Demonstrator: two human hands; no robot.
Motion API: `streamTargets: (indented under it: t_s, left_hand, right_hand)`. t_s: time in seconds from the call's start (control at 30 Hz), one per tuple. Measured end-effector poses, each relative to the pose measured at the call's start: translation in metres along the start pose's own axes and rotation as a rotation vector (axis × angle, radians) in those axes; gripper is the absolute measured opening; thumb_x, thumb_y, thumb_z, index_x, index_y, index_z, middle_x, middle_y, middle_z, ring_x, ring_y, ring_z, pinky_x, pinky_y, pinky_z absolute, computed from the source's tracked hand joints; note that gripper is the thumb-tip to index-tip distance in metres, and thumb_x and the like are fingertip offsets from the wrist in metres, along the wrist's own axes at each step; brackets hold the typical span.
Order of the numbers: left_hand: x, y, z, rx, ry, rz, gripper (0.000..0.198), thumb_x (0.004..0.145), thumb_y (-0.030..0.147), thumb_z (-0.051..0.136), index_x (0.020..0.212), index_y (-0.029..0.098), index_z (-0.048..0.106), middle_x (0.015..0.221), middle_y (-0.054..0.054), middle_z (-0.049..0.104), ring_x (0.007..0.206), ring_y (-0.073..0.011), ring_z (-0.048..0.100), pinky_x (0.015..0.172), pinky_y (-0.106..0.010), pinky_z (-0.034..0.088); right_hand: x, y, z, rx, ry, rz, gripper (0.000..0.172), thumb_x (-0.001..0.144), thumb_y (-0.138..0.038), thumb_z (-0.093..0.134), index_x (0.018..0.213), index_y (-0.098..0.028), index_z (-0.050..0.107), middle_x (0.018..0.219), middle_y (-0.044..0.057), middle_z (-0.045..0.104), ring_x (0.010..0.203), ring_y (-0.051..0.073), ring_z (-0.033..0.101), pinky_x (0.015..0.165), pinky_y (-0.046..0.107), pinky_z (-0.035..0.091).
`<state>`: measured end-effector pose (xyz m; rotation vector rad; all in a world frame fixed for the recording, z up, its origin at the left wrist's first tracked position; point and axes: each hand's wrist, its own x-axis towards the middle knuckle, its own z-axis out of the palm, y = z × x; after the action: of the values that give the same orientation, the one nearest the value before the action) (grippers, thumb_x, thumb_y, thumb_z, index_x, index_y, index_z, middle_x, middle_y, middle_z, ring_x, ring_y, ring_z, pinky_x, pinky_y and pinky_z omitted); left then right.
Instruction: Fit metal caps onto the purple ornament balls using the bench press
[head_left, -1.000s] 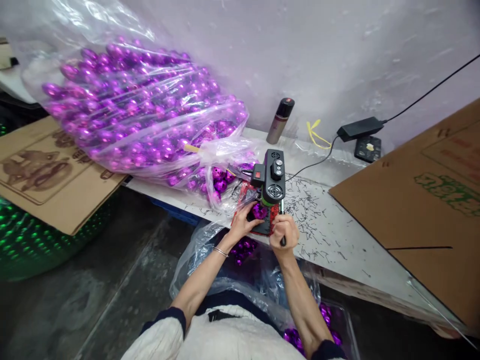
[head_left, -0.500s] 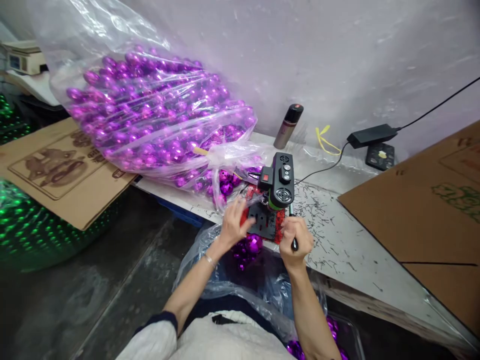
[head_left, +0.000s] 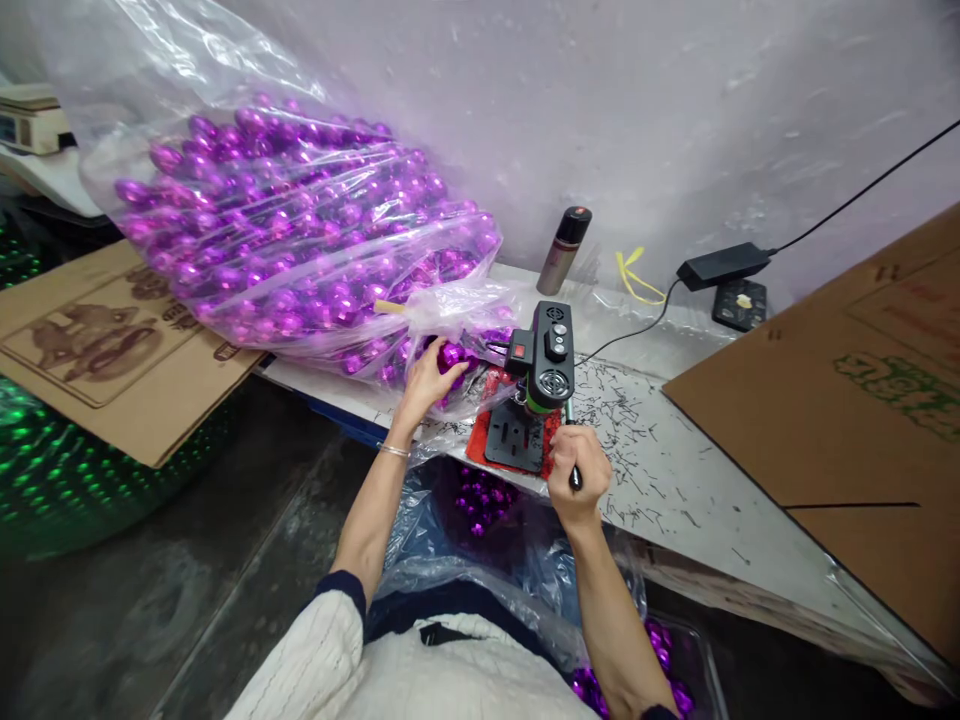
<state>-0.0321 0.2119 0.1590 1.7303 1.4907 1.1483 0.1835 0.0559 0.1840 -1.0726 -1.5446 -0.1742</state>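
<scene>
My left hand (head_left: 429,382) is at the mouth of the clear plastic bag (head_left: 300,190). Its thumb and fingers curve round a shiny purple bauble (head_left: 452,355). My right hand (head_left: 580,470) is wrapped round the black-tipped lever (head_left: 575,478) of a small black bench press (head_left: 553,350), which has fan grilles and a red switch. Below the press head, a slotted black base plate (head_left: 514,440) lies on a red mat (head_left: 477,440), with no bauble on it. Under the table edge, several purple baubles (head_left: 480,500) lie in a plastic-lined container.
Small dark wire bits (head_left: 630,430) litter the white table (head_left: 705,500). Behind the press stand a spray can (head_left: 564,250) and a black power adapter (head_left: 724,265). Cardboard is on the right (head_left: 840,400) and left (head_left: 127,350). A bag of green baubles (head_left: 90,480) sits at lower left.
My left hand has moved from beside the base plate up and left to the baubles at the bag mouth. A purple bauble near the plate's front edge has gone. My right hand stays on the lever.
</scene>
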Motion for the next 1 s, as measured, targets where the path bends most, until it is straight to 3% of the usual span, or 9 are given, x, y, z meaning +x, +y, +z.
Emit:
streamTargets:
  t_s: [0.13,0.27,0.37,0.47,0.63,0.7,0.83,0.93,1.0]
  left_hand:
    - [-0.050,0.011,0.006,-0.702,-0.083,-0.241,0.060,0.073,0.047,0.087,0.123,0.020,0.068,0.120,-0.009,0.074,0.113,-0.0250,0.070,0.107,-0.042,0.053]
    - [-0.108,0.028,0.022,-1.063,-0.252,-0.475,0.051,0.074,0.051,0.086,0.112,0.020,0.072,0.116,-0.007,0.075,0.107,-0.0226,0.072,0.102,-0.040,0.058]
    - [-0.149,0.033,0.037,-1.098,-0.367,-0.572,0.055,0.073,0.051,0.088,0.116,0.021,0.071,0.120,-0.007,0.075,0.108,-0.0223,0.072,0.100,-0.037,0.058]
    - [-0.190,0.033,0.053,-1.044,-0.556,-0.671,0.065,0.074,0.060,0.086,0.122,0.019,0.070,0.121,-0.010,0.075,0.110,-0.0253,0.072,0.098,-0.037,0.058]
    - [-0.232,0.028,0.057,-0.802,-0.962,-0.685,0.083,0.073,0.070,0.081,0.136,0.018,0.064,0.115,-0.015,0.076,0.101,-0.0274,0.075,0.093,-0.040,0.057]
    - [-0.226,0.024,0.050,-0.676,-0.894,-0.580,0.084,0.075,0.064,0.083,0.144,0.023,0.058,0.115,-0.013,0.077,0.093,-0.0232,0.077,0.091,-0.038,0.057]
    - [-0.173,0.012,0.026,-0.366,-0.262,-0.276,0.059,0.083,0.059,0.075,0.128,0.021,0.068,0.106,-0.007,0.078,0.085,-0.0179,0.074,0.084,-0.033,0.058]
    - [-0.119,-0.001,0.003,-0.099,0.048,-0.035,0.037,0.088,0.048,0.069,0.112,0.020,0.074,0.106,-0.005,0.077,0.094,-0.0211,0.072,0.092,-0.038,0.057]
    - [-0.088,-0.008,-0.009,0.109,0.116,0.144,0.026,0.088,0.037,0.065,0.106,0.021,0.075,0.110,-0.004,0.077,0.106,-0.0246,0.069,0.102,-0.043,0.053]
  right_hand:
    - [-0.001,0.001,0.003,0.076,0.049,0.048,0.003,0.095,-0.022,0.060,0.092,-0.023,0.061,0.086,0.002,0.065,0.070,0.013,0.062,0.063,0.028,0.051]
    - [-0.023,-0.005,0.003,0.112,0.123,0.294,0.059,0.091,-0.039,0.071,0.143,-0.027,0.046,0.134,0.014,0.060,0.074,0.012,0.068,0.066,0.030,0.060]
    - [-0.059,-0.017,-0.005,0.100,-0.069,0.433,0.064,0.093,-0.045,0.066,0.150,-0.027,0.040,0.137,0.015,0.061,0.094,0.018,0.073,0.071,0.032,0.064]
    - [-0.104,-0.033,-0.022,0.044,-0.299,0.421,0.069,0.089,-0.049,0.070,0.149,-0.024,0.045,0.140,0.017,0.062,0.125,0.027,0.066,0.095,0.043,0.064]
    - [-0.172,-0.042,-0.073,-0.021,-0.219,0.616,0.055,0.089,-0.044,0.070,0.138,-0.023,0.057,0.131,0.013,0.069,0.124,0.025,0.067,0.107,0.045,0.058]
    - [-0.199,-0.031,-0.106,-0.097,0.051,0.836,0.056,0.084,-0.048,0.072,0.133,-0.022,0.060,0.130,0.012,0.069,0.123,0.025,0.066,0.108,0.046,0.056]
    - [-0.253,0.002,-0.179,-0.315,0.947,1.477,0.059,0.084,-0.054,0.069,0.131,-0.021,0.058,0.132,0.008,0.067,0.120,0.021,0.065,0.105,0.040,0.056]
    - [-0.281,0.018,-0.210,-0.273,1.057,1.644,0.055,0.087,-0.058,0.066,0.119,-0.014,0.063,0.113,0.010,0.072,0.103,0.022,0.070,0.089,0.041,0.062]
    - [-0.290,0.021,-0.215,-0.231,1.056,1.660,0.050,0.090,-0.056,0.066,0.118,-0.015,0.064,0.113,0.009,0.072,0.101,0.022,0.070,0.087,0.041,0.062]
